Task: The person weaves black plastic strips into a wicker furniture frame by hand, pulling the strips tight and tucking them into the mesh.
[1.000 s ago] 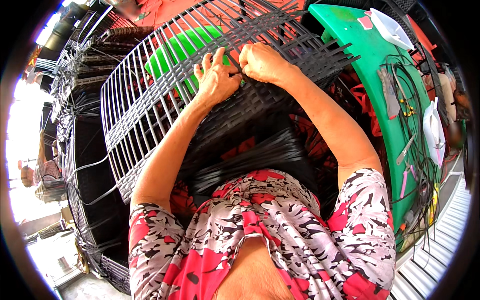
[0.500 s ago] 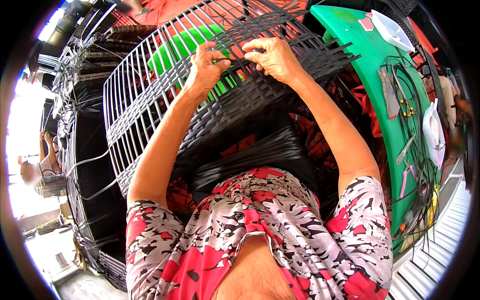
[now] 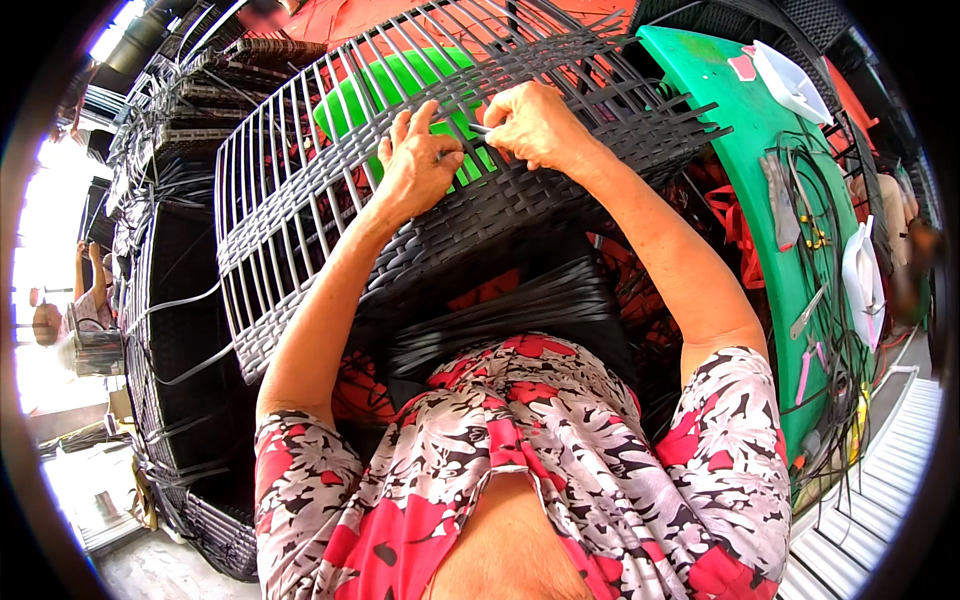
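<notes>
A half-woven panel of grey plastic strips [image 3: 440, 235] lies tilted across my front, woven in bands with bare parallel rods between them. Over its gap, my right hand [image 3: 540, 128] pinches a grey weaving strip [image 3: 482, 129] between thumb and fingers. Just to the left, my left hand [image 3: 418, 168] rests over the weave, its thumb and forefinger pressed together on a short dark bit of strip; its other fingers are raised. Loose strip ends stick out from the panel's right edge. Most of the strip's run is hidden by my fingers.
Beneath the panel shows a bright green surface [image 3: 350, 105]. A green table [image 3: 745, 150] at the right bears white trays [image 3: 790, 82], scissors [image 3: 806, 312] and black strips. Dark bundled strips [image 3: 510, 315] lie near my waist. Stacked black wickerwork [image 3: 190, 260] stands left; another person [image 3: 90, 300] is beyond.
My left hand has moved down and slightly right. My right hand has turned, its fingers closing on the strip, and sits slightly lower. The panel has shifted slightly right in view.
</notes>
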### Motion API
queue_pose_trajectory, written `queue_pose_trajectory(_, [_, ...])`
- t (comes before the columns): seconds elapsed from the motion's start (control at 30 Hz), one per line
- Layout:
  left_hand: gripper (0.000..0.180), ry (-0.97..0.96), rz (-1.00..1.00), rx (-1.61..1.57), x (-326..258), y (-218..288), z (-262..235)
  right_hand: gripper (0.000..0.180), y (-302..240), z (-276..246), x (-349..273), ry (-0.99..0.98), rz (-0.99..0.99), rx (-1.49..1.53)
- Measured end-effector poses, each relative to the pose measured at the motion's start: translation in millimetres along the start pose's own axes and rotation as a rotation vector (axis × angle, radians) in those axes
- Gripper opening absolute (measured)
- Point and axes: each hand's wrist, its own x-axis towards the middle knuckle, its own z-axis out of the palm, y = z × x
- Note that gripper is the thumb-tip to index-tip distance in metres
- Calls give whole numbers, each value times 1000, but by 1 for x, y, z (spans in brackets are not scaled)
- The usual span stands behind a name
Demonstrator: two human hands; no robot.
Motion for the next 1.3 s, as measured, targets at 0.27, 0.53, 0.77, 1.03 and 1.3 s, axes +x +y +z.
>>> queue_pose_trajectory(0.27, [27,-88,-98,142,4,14,8,8,4,8,17,-113,-16,-248])
queue_pose_trajectory(0.53, [12,-10,-178,-225,4,12,-3,14,4,6,6,-123,80,96])
queue_pose_trajectory(0.77, [8,75,-202,-612,-5,6,-33,22,-3,6,1,-103,-143,179])
queue_pose_trajectory(1.03, [19,222,-141,-697,-22,5,-42,23,-14,19,7,-225,-24,291])
queue_pose_trajectory(1.3, [24,48,-169,84,-38,-6,-17,14,-35,32,10,-122,-43,-218])
